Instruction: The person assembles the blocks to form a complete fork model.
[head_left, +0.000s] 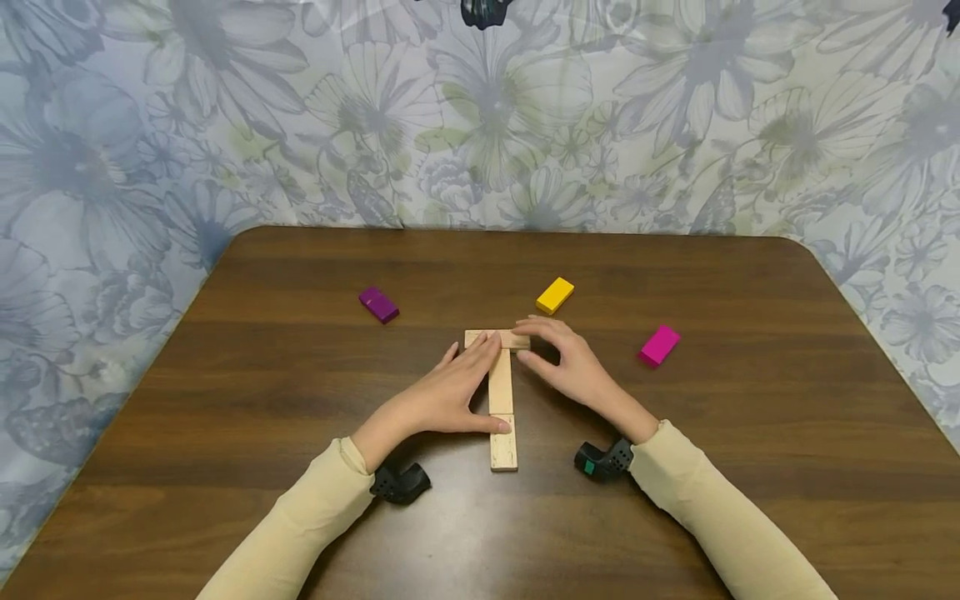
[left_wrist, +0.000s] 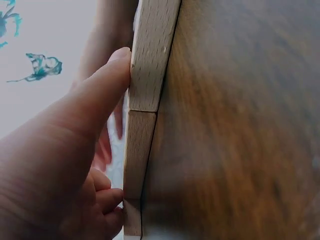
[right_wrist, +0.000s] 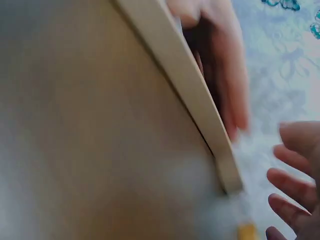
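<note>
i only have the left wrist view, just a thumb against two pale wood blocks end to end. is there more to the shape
Observer: Yes. A third plain wooden block lies crosswise at the far end, so the pieces form a T on the brown wooden table.
Operator: where is the other hand
Observer: The right hand is at the crossbar's right end, fingers curved over it.
Operator: anything else on the table
Observer: Three coloured blocks lie apart from the T: a purple rectangular block to the left, a yellow rectangular block beyond the right hand, and a pink rectangular block to the right.
</note>
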